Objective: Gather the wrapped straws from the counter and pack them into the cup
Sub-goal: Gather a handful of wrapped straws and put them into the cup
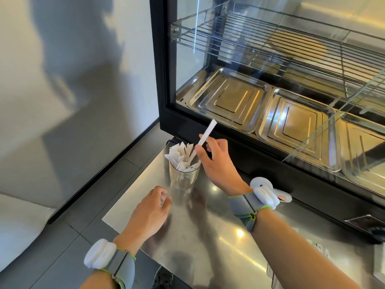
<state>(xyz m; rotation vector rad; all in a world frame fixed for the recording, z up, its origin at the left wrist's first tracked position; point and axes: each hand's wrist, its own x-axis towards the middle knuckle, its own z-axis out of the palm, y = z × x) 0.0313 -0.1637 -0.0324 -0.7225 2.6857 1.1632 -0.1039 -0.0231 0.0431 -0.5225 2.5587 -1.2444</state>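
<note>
A clear plastic cup [183, 179] stands on the steel counter [208, 236] near its far left corner, holding several white paper-wrapped straws [179, 155]. My right hand [218, 165] pinches one wrapped straw [206, 134] between thumb and fingers; its lower end dips into the cup and its upper end slants up and to the right. My left hand [152, 211] hovers low beside the cup's base, fingers curled and apart, holding nothing and just short of the cup. No loose straws show on the counter.
A black-framed glass display case [166, 90] with wire shelves and steel trays [227, 101] stands right behind the cup. The counter's left edge [133, 190] drops to a dark tiled floor. A small dark object [364, 222] lies at the counter's right.
</note>
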